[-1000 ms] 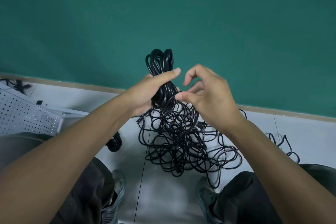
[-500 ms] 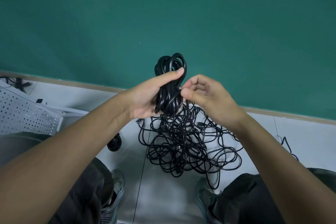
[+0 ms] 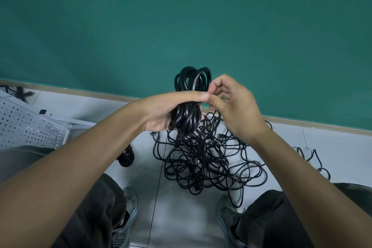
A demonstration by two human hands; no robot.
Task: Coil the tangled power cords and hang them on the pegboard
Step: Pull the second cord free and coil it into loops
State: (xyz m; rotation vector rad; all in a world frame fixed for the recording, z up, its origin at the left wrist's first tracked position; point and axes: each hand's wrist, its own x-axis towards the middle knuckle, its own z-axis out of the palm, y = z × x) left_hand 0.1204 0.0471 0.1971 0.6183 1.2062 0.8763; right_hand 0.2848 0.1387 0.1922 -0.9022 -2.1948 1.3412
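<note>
A coiled black power cord [image 3: 191, 82] stands upright in front of the green wall, and my left hand [image 3: 171, 108] grips it round its middle with the thumb laid across the front. My right hand [image 3: 231, 102] sits just right of the coil, fingers curled, its thumb and fingertips pinching a strand at the coil's right side beside my left thumb tip. Below the hands a tangled heap of black cords [image 3: 203, 159] lies on the white floor. The white pegboard [image 3: 26, 129] lies flat at the far left.
A small wound black cord [image 3: 125, 157] lies on the floor by my left knee. More loose cord [image 3: 314, 159] trails at the right, and some dark cables [image 3: 18, 92] lie past the pegboard. My shoes [image 3: 128, 203] and knees frame the heap.
The coil and my left hand rose a little and shifted right. My right hand closed in from the right and now pinches at the coil's side near my left thumb.
</note>
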